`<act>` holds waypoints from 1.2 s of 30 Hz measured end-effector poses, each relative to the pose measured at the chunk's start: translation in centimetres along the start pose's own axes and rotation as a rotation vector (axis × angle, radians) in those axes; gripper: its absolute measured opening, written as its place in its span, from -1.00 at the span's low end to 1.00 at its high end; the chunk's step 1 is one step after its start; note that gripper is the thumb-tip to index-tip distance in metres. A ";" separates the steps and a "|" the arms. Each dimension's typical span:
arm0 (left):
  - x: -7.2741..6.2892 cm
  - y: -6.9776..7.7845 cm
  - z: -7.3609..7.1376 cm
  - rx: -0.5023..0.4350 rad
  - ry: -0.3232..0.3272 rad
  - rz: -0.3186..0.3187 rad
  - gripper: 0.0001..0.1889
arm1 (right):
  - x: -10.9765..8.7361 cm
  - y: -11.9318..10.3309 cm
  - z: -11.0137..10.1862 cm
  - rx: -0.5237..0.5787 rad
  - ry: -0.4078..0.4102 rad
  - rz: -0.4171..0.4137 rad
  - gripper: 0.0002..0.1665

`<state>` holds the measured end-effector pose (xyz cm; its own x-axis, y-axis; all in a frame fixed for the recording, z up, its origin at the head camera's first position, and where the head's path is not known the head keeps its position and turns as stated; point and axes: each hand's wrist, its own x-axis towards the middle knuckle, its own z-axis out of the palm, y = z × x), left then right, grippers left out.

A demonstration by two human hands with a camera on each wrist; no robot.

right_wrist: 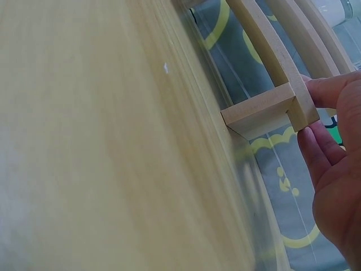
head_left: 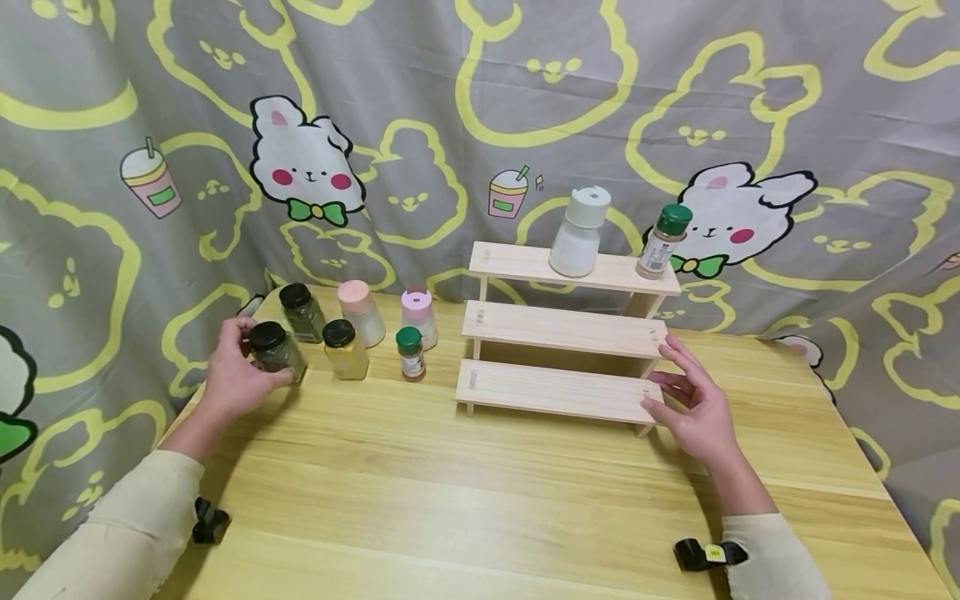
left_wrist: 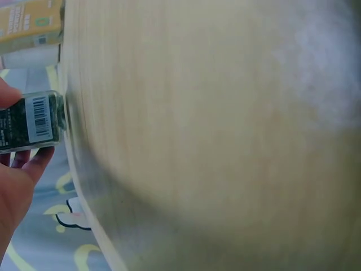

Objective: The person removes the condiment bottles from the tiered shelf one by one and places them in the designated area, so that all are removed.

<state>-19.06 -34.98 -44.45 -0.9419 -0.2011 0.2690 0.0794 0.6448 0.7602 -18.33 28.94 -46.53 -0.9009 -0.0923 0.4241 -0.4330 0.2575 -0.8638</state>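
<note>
My left hand [head_left: 236, 371] grips a square glass jar [head_left: 279, 354] of dark green dried herbs with a black lid. In the left wrist view, the thumb and fingers hold that jar by opposite sides, its barcode label showing. With my right hand [head_left: 697, 408] I pinch the right end of the lowest board of a three-step wooden rack [head_left: 555, 392]. The right wrist view shows thumb and fingertips on either side of the board's end [right_wrist: 304, 107]. On the top step stand a white-capped shaker [head_left: 581, 233] and a green-capped spice bottle [head_left: 663, 242].
Beside the left hand stand another black-lidded herb jar [head_left: 303, 317], a yellow spice jar [head_left: 347, 354], a peach-capped shaker [head_left: 362, 315], a pink-capped shaker [head_left: 418, 321] and a small green-capped bottle [head_left: 411, 357]. A patterned curtain [head_left: 420, 100] hangs behind the wooden table [head_left: 450, 500].
</note>
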 end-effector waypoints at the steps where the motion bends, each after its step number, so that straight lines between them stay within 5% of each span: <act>1: 0.0 -0.1 0.0 0.000 -0.002 0.006 -0.12 | 0.0 0.1 0.0 0.004 -0.001 -0.002 -0.02; 23: 0.5 -1.0 0.4 -0.018 -0.030 0.007 -0.07 | -0.3 -0.1 0.0 -0.006 0.004 0.008 -0.02; 36: 0.8 1.1 -1.8 -0.074 -0.113 0.041 0.13 | 0.0 -3.1 0.7 0.013 -0.004 -0.008 -0.09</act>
<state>-19.10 -35.81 -42.35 -0.9678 -0.0886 0.2357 0.1388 0.5935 0.7928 -17.04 27.46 -44.01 -0.8975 -0.0981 0.4301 -0.4406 0.2439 -0.8639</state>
